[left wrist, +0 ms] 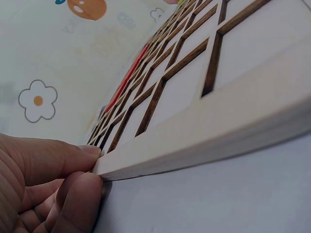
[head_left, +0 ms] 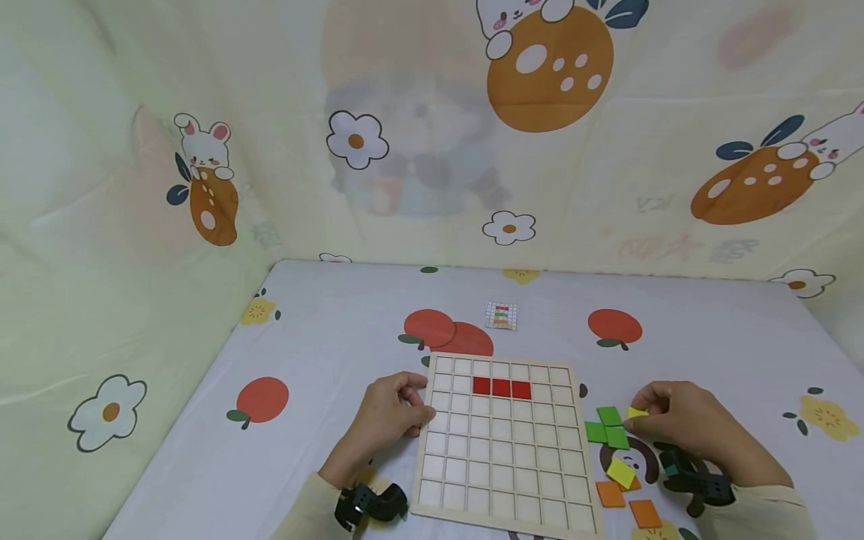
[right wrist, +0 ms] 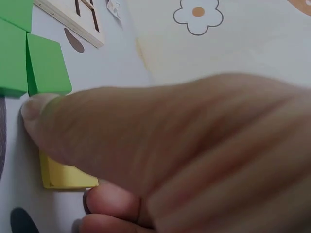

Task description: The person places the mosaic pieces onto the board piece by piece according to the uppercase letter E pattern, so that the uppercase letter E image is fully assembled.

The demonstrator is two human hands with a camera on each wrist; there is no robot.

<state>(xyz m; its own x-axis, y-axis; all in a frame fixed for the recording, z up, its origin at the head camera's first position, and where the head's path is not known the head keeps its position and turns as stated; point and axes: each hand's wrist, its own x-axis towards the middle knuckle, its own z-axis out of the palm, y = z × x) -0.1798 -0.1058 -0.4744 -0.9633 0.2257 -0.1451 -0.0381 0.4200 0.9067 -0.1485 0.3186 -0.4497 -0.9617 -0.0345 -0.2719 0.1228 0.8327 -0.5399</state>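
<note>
My left hand (head_left: 388, 409) holds the left edge of a pale wooden grid board (head_left: 427, 450), its thumb and fingertips at the rim in the left wrist view. Three red tiles (head_left: 501, 388) lie side by side in a row near the board's far end. Right of the board, my right hand (head_left: 682, 416) has its thumb and fingers bent around a yellow tile (head_left: 637, 412). In the right wrist view the thumb tip is right at the edge of a green tile (right wrist: 48, 63) and partly covers the yellow tile (right wrist: 68, 174). I cannot tell whether it pinches either one.
Two more green tiles (head_left: 596, 432) lie against the first. Nearer me, another yellow tile (head_left: 621, 473) overlaps an orange tile, with more orange tiles (head_left: 646, 514) around. A small printed pattern card (head_left: 502, 316) lies beyond the board. A patterned cloth (head_left: 324, 337) covers the table; curtains stand behind.
</note>
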